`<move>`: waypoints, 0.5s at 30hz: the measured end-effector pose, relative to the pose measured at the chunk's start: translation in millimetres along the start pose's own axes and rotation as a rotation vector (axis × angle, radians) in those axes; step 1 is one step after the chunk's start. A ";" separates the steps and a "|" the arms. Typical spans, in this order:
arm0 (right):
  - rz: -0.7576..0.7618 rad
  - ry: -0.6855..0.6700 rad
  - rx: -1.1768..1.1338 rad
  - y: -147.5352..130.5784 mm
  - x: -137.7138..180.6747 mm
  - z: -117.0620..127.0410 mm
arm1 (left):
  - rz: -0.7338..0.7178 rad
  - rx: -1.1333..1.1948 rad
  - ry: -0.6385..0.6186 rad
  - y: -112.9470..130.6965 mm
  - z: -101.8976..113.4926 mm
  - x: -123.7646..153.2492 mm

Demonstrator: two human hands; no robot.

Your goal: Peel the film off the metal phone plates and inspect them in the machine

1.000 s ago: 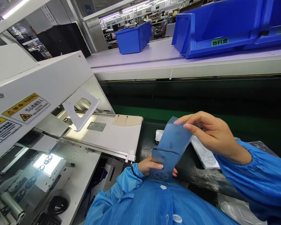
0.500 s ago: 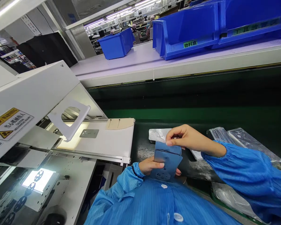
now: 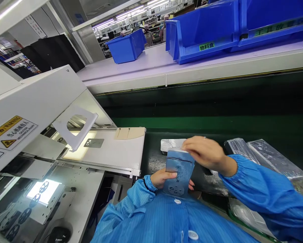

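Note:
My left hand (image 3: 164,178) grips a flat, blue-looking phone back panel (image 3: 179,173) from its lower left, thumb on the front and fingertips showing at the right edge. Round camera cut-outs show near its lower end, and a dark line crosses its upper part. At its top right corner is my right hand (image 3: 204,152), its fingers bent and close together, slightly blurred. Whatever they pinch is hidden. Behind the panel, a silvery-white flat piece (image 3: 170,144) lies on the dark belt.
To the left, a white machine (image 3: 35,98) has a light bed carrying a grey panel (image 3: 94,143) with holes. Plastic-wrapped packs (image 3: 275,158) lie on the belt (image 3: 154,158) at right. Blue bins (image 3: 204,33) stand on the shelf (image 3: 151,64) behind.
My right hand has turned and shifted slightly right along the panel's top edge. The held panel looks flatter and shinier. On the machine, the grey panel has slid a little left.

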State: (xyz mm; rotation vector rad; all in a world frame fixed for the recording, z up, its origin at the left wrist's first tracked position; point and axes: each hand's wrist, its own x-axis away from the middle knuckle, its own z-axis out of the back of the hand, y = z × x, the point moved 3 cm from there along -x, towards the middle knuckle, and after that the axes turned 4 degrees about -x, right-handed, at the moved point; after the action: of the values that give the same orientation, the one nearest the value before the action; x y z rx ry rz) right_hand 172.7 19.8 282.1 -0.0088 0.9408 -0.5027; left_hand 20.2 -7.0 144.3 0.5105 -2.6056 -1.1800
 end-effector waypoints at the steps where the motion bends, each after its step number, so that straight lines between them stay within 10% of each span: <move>1: -0.074 0.025 -0.029 1.1 -3.7 3.5 | -0.005 0.004 0.005 0.6 0.3 0.3; 15: -0.608 0.099 -0.279 -1.2 -45.3 51.1 | -0.008 -0.038 -0.036 13.0 -11.7 1.9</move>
State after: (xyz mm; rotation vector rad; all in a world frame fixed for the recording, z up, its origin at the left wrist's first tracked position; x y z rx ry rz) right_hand 190.0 27.1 347.8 -0.5398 1.0981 -0.9325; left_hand 19.7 -7.8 161.9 0.4964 -2.6081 -1.2506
